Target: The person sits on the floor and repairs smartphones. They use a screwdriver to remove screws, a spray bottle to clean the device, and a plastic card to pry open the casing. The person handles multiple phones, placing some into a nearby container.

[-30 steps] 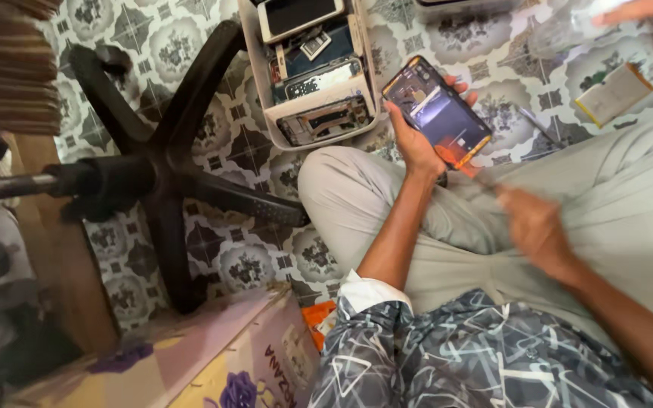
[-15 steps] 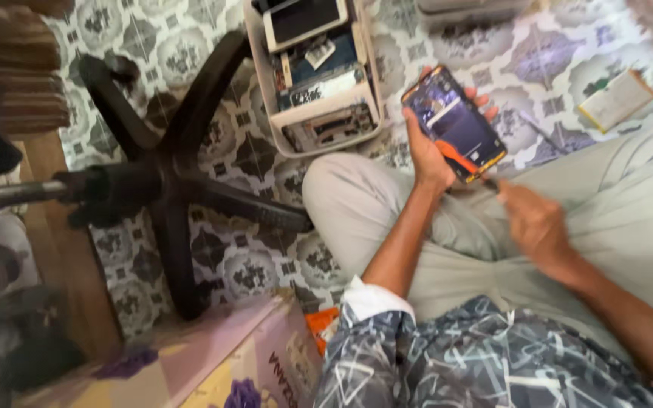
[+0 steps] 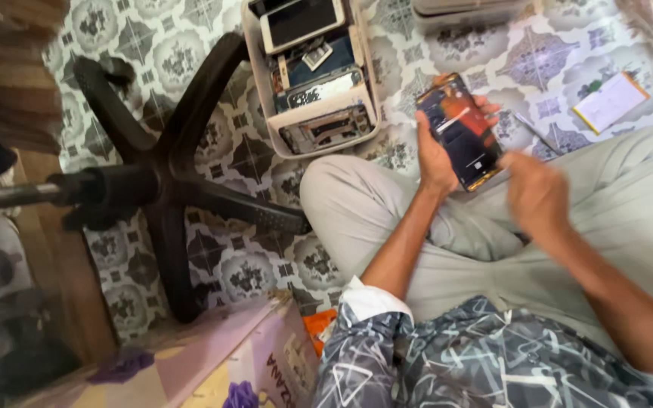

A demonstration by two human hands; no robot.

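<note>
The phone (image 3: 462, 132) with its back off is up above the person's knee, just right of the white tray (image 3: 372, 83). The left hand (image 3: 436, 151) fingers wrap around it. Since before, the right hand (image 3: 534, 193) has come up close to the phone's lower end; it is blurred, so I cannot tell its fingers. Left of the tray, the black chair base (image 3: 164, 177) fills the floor.

Grey-white patterned floor tiles (image 3: 190, 45), black chair base (image 3: 168, 174).
</note>
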